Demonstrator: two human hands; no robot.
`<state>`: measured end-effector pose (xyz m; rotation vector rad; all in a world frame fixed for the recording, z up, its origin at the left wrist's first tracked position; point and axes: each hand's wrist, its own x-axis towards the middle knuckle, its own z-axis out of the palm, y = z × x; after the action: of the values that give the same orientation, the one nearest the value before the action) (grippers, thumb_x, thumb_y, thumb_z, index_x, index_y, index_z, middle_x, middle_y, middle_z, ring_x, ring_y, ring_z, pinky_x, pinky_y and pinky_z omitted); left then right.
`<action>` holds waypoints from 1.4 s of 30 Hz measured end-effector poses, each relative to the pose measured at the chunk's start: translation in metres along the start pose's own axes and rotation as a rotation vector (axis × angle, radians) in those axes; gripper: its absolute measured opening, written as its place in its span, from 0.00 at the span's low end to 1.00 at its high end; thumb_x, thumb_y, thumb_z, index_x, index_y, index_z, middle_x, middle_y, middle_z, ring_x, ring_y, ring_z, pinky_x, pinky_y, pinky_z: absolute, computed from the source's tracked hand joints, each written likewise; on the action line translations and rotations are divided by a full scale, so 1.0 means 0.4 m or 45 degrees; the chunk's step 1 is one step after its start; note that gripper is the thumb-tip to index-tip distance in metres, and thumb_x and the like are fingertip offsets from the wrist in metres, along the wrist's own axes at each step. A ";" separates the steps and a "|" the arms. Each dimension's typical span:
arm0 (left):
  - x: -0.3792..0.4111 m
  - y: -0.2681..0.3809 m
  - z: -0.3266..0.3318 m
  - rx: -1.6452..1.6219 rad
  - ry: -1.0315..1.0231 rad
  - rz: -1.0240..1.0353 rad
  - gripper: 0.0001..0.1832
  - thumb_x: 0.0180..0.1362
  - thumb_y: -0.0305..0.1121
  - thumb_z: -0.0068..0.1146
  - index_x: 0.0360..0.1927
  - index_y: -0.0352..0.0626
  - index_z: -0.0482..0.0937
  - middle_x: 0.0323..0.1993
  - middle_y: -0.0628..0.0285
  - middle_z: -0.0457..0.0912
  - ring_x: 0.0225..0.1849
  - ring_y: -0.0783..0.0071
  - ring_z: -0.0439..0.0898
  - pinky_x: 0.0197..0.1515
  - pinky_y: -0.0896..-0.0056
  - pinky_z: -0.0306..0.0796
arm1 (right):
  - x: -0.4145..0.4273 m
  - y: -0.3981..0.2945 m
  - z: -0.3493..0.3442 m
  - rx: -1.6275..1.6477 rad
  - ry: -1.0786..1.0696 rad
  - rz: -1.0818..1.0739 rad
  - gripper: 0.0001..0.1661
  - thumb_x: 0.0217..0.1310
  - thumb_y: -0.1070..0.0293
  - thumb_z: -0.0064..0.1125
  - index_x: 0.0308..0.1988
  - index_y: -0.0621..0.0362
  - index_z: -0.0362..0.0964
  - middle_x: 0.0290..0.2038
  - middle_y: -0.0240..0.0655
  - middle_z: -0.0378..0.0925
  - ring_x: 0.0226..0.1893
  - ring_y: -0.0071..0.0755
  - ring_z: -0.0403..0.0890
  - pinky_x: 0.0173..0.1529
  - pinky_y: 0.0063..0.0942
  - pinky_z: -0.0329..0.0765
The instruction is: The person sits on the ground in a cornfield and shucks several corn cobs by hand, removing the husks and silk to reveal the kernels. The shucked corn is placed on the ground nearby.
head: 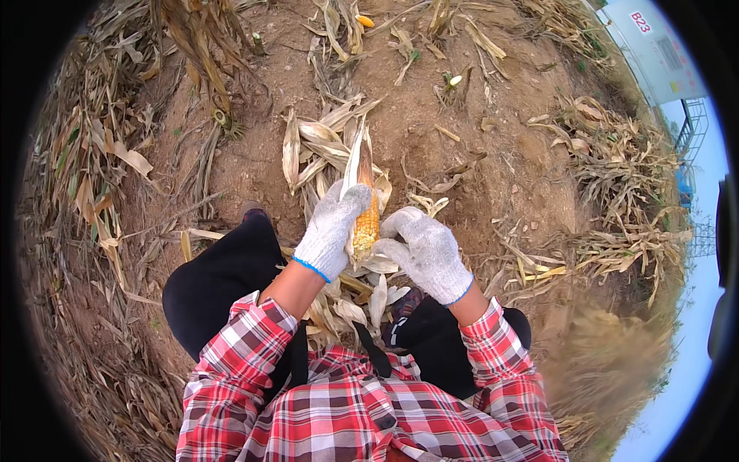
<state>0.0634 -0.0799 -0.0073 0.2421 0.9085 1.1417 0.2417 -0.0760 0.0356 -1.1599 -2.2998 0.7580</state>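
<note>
A partly husked ear of corn (367,224) with yellow-orange kernels lies lengthwise in my left hand (335,228), which wears a white knit glove with a blue cuff edge. My left thumb presses along its upper side. A pale strip of dry husk (355,156) still runs up beside the tip, next to brown silk (365,164). My right hand (424,248), gloved alike, is at the right of the cob's lower end. Its thumb and forefinger are bent and apart, with nothing visible between them; whether the fingertips touch the cob is unclear.
Loose dry husks (323,141) lie on the brown soil beyond and under my hands. Cut stalk stubs (222,118) stick up ahead. An orange cob (365,21) lies far ahead. Heaped dry stalks (81,173) line the left; more leaves (612,156) lie right, near a white box-like structure (652,49).
</note>
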 end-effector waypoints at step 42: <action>-0.040 -0.045 0.003 0.704 -0.187 -0.085 0.20 0.70 0.44 0.49 0.49 0.35 0.79 0.46 0.60 0.81 0.43 0.75 0.77 0.49 0.70 0.72 | -0.007 0.097 0.018 1.340 0.009 0.884 0.11 0.67 0.64 0.58 0.43 0.60 0.79 0.38 0.31 0.82 0.38 0.25 0.82 0.42 0.25 0.78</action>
<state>0.0747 -0.1014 -0.0092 0.7306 1.0784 0.7798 0.2613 -0.0610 0.0048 -1.3256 -1.0634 1.8675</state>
